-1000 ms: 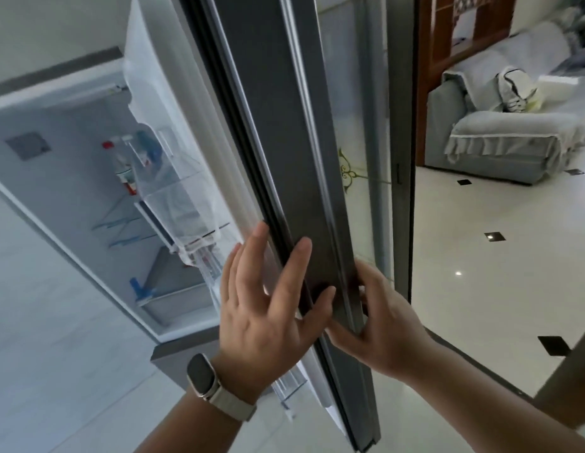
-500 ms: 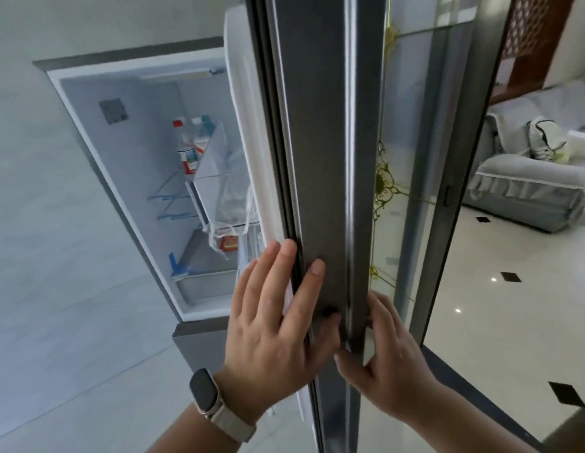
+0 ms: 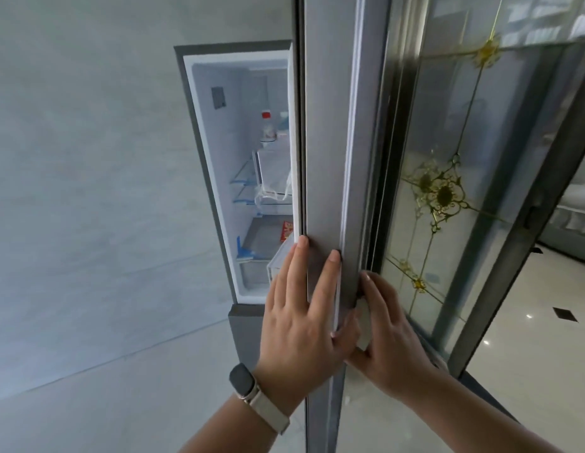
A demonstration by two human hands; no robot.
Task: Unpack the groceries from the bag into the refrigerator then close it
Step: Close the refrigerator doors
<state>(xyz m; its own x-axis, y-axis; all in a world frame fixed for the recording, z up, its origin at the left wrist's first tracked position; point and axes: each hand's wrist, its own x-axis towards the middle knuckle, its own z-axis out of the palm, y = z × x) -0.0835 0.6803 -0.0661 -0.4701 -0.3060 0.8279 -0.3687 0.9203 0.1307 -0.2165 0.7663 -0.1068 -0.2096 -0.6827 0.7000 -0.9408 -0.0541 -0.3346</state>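
Both hands lie flat, fingers spread, on the edge of the fridge door [image 3: 323,158]: the left hand [image 3: 301,322] against its edge face, the right hand [image 3: 389,335] on the outer side, neither closed around anything. The door stands ajar, edge-on to the camera, hiding much of the fridge [image 3: 219,178]. Inside show a red-capped bottle [image 3: 267,127], glass shelves [image 3: 248,178] and a red packet [image 3: 287,231]. A patterned glass door [image 3: 448,191] stands just right of the fridge door. A watch [image 3: 243,380] sits on the left wrist.

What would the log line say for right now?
stage: closing | grey refrigerator door: partly open | left hand: flat on door edge | right hand: on outer face | red-capped bottle: inside
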